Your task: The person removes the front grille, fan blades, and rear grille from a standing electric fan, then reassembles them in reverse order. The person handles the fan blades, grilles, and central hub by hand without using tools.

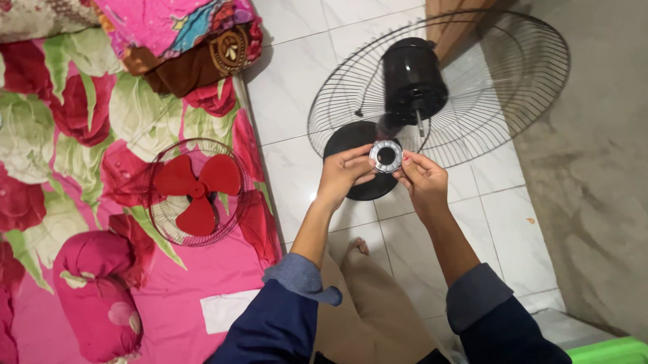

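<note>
Silver ring nut [386,156] pinched between left hand [344,174] and right hand [423,180], before fan motor [414,78].

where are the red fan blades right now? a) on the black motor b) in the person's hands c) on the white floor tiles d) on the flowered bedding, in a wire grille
d: the red blades lie in a wire grille on the flowered bedding, while the left hand and right hand hold a small ring in front of the black motor.
</note>
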